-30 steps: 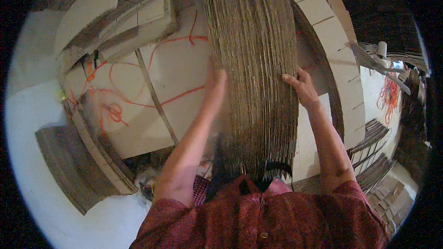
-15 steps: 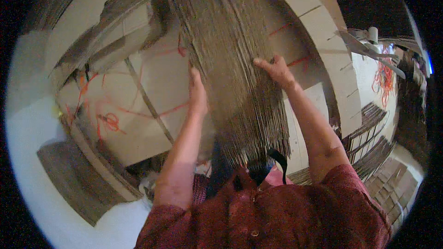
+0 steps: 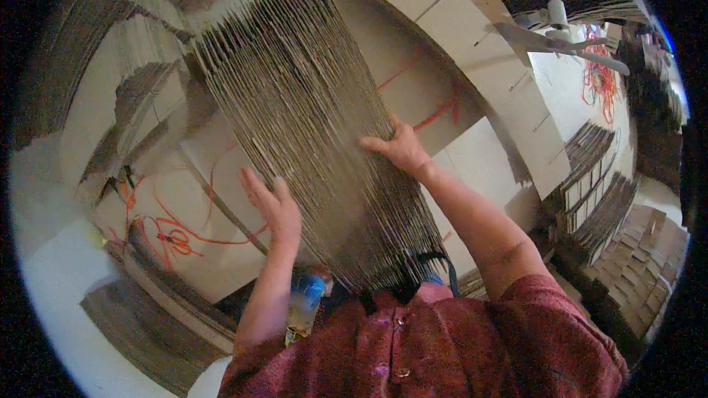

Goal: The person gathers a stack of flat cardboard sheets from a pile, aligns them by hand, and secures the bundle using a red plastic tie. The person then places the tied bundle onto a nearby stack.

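Across the upper and middle frame lie broad sheets of flattened cardboard [image 3: 472, 177], pale tan, some with slots cut along one edge, curving from the top centre down toward the right. More cardboard piles [image 3: 133, 96] sit in the upper left, their dark corrugated edges showing.

In the centre stands a thick bundle of cardboard sheets [image 3: 317, 125], seen edge-on, fanning wider toward the top of the frame and narrowing toward the person's chest at the lower centre. It leans toward the upper left.

At the right edge, lower stacks of folded cardboard [image 3: 612, 221] step down toward the lower right corner. Orange strapping [image 3: 173, 236] loops over the flat sheets in the lower left, and another tangle of it lies on the pale floor at the upper right.

The left hand [image 3: 271, 206] presses flat against the bundle's left side, fingers stretched out and together, palm on the sheet edges. The right hand [image 3: 400, 149] rests on the bundle's right side, fingers spread and bent over the edges, thumb pointing left. Both hands brace the bundle between them rather than closing around it.

A small blue-and-clear object [image 3: 306, 298] shows just below the left forearm; what it is cannot be told.
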Action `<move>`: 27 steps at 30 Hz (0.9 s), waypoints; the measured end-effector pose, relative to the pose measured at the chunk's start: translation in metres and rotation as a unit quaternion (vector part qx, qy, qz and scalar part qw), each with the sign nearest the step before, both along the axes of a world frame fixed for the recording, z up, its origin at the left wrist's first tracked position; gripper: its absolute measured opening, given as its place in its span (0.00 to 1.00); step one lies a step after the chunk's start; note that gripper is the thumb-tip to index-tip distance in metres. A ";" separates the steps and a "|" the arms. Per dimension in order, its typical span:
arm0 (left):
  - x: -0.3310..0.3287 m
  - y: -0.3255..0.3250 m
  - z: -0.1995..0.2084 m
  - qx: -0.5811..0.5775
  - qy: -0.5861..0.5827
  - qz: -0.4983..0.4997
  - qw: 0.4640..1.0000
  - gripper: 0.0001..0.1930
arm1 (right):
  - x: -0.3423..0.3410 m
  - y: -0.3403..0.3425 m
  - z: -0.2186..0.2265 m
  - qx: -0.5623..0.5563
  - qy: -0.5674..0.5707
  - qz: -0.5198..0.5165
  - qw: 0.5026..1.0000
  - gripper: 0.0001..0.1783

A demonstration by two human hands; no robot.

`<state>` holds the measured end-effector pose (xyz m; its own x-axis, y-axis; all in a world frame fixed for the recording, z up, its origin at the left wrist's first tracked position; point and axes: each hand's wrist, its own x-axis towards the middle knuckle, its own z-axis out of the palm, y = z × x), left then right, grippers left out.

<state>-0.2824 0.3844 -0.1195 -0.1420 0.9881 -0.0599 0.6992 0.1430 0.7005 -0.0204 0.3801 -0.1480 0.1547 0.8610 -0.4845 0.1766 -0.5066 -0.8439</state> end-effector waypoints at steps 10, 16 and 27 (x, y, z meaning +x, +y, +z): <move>0.146 0.086 0.022 0.138 0.181 -0.476 0.849 0.18 | 0.006 -0.004 -0.004 0.028 -0.095 0.041 0.994 0.40; 0.146 0.081 0.017 0.120 0.217 -0.461 0.852 0.14 | 0.079 0.009 -0.051 -0.017 0.045 0.064 0.997 0.28; 0.154 0.080 0.006 0.146 0.209 -0.467 0.847 0.13 | 0.060 0.092 -0.141 -0.157 -0.307 -0.182 0.921 0.17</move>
<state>-0.1287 0.4644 -0.1136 0.7613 0.6447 0.0693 0.6068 -0.7460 0.2742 0.0392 0.4725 -0.2893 0.7329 0.5307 -0.4257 0.3417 -0.8282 -0.4442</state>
